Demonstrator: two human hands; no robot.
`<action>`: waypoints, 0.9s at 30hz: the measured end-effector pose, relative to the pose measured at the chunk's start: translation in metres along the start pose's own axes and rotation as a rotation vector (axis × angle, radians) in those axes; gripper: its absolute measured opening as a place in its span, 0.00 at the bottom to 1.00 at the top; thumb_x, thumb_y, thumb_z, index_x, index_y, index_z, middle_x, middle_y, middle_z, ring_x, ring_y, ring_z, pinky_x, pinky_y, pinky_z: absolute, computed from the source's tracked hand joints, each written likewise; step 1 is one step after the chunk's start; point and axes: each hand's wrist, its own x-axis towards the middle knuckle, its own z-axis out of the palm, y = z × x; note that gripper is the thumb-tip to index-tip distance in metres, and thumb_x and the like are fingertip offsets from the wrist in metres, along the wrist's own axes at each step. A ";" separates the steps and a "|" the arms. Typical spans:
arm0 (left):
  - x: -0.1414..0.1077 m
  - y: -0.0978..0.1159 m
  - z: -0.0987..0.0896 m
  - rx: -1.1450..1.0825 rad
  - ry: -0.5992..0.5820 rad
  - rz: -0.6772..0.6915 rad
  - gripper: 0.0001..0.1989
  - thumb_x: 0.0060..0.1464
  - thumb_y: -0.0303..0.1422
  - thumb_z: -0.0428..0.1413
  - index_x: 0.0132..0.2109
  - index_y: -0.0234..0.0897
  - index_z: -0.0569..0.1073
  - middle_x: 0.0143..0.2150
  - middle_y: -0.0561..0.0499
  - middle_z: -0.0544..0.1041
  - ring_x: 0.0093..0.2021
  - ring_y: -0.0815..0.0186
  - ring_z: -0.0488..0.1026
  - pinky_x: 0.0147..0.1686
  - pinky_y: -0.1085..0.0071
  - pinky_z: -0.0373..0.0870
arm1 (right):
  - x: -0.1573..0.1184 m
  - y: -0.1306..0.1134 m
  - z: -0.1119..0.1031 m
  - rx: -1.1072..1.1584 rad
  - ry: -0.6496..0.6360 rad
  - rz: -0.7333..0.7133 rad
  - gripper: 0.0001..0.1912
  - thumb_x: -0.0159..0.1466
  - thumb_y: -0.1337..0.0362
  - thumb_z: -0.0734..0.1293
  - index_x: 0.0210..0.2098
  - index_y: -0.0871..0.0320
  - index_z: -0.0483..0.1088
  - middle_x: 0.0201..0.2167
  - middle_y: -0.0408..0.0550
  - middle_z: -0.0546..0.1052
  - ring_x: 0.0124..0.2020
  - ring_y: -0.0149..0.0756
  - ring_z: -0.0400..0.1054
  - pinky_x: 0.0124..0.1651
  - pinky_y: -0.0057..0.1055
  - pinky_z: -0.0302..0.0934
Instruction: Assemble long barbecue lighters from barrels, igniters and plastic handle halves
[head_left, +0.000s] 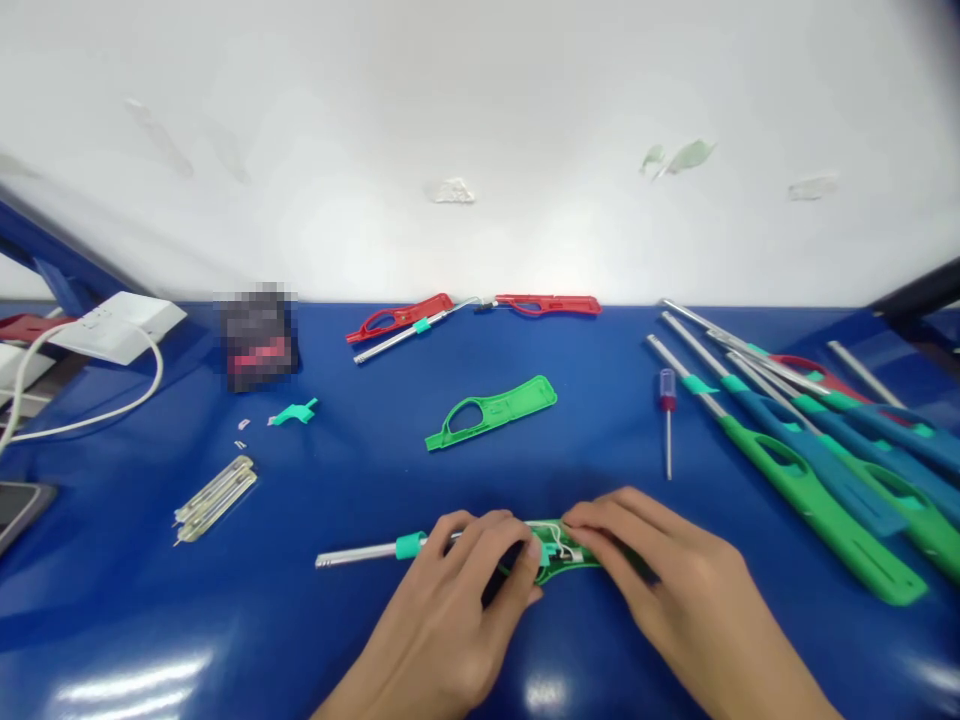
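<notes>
Near the front of the table, both hands are on an opened green lighter handle half [553, 572]. From its left side sticks out a metal lighter tube [356, 556] with a teal collar [410, 545]. My left hand [472, 590] is closed around the handle half and the tube's base, its thumb and fingers hiding much of them. White wires [562, 540] and a small dark part show inside the shell between the hands. My right hand [660, 565] pinches the shell's right end beside the wires. Behind them lies a loose green handle half [502, 408].
Finished-looking lighters [810, 480] lie piled at right, beside a screwdriver [667, 420]. At the back is an opened red lighter [547, 304]. Left are clear fluid tubes [215, 498], a teal piece [296, 411], a blurred dark packet [259, 337] and a white power strip [116, 325] with cable.
</notes>
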 end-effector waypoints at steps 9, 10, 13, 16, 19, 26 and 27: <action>-0.001 -0.001 -0.003 -0.082 -0.041 -0.113 0.11 0.71 0.25 0.54 0.55 0.32 0.78 0.54 0.39 0.73 0.49 0.58 0.71 0.48 0.59 0.76 | -0.015 -0.010 0.004 0.014 0.150 -0.110 0.11 0.78 0.65 0.65 0.56 0.48 0.75 0.53 0.43 0.75 0.54 0.33 0.71 0.57 0.27 0.67; -0.001 -0.001 -0.004 -0.098 -0.061 -0.132 0.11 0.71 0.25 0.55 0.55 0.32 0.79 0.54 0.39 0.73 0.50 0.58 0.72 0.49 0.58 0.77 | -0.016 -0.011 0.006 0.016 0.141 -0.127 0.13 0.77 0.66 0.66 0.58 0.48 0.75 0.54 0.44 0.75 0.55 0.34 0.70 0.56 0.28 0.68; -0.001 0.001 -0.009 -0.131 -0.108 -0.163 0.12 0.72 0.25 0.53 0.55 0.33 0.79 0.54 0.39 0.74 0.53 0.57 0.73 0.53 0.56 0.76 | -0.018 -0.011 0.012 0.008 0.109 -0.155 0.16 0.77 0.68 0.65 0.61 0.50 0.75 0.54 0.43 0.77 0.54 0.34 0.71 0.55 0.28 0.70; -0.001 0.004 -0.012 -0.109 -0.112 -0.175 0.12 0.73 0.27 0.52 0.56 0.34 0.79 0.56 0.40 0.74 0.57 0.56 0.73 0.58 0.54 0.73 | -0.018 -0.009 0.014 -0.007 0.110 -0.160 0.14 0.77 0.69 0.64 0.59 0.52 0.75 0.56 0.43 0.77 0.54 0.34 0.70 0.56 0.28 0.70; -0.001 0.004 -0.011 -0.068 -0.089 -0.137 0.12 0.73 0.25 0.52 0.56 0.34 0.79 0.57 0.42 0.76 0.59 0.56 0.72 0.59 0.56 0.71 | -0.020 -0.008 0.013 -0.044 0.125 -0.195 0.15 0.77 0.70 0.64 0.59 0.55 0.76 0.60 0.43 0.76 0.55 0.35 0.69 0.58 0.29 0.68; 0.004 0.002 -0.007 -0.027 -0.065 -0.039 0.12 0.73 0.25 0.52 0.55 0.30 0.78 0.51 0.44 0.80 0.55 0.54 0.74 0.54 0.54 0.72 | -0.024 -0.004 0.015 -0.117 0.099 -0.268 0.19 0.76 0.75 0.61 0.62 0.56 0.74 0.62 0.38 0.77 0.54 0.36 0.71 0.59 0.33 0.66; 0.004 0.002 -0.007 -0.028 -0.066 -0.039 0.11 0.73 0.25 0.52 0.55 0.30 0.78 0.51 0.44 0.80 0.55 0.53 0.74 0.54 0.53 0.73 | -0.023 -0.004 0.016 -0.118 0.107 -0.269 0.19 0.76 0.74 0.62 0.62 0.56 0.74 0.62 0.39 0.77 0.54 0.36 0.71 0.59 0.34 0.67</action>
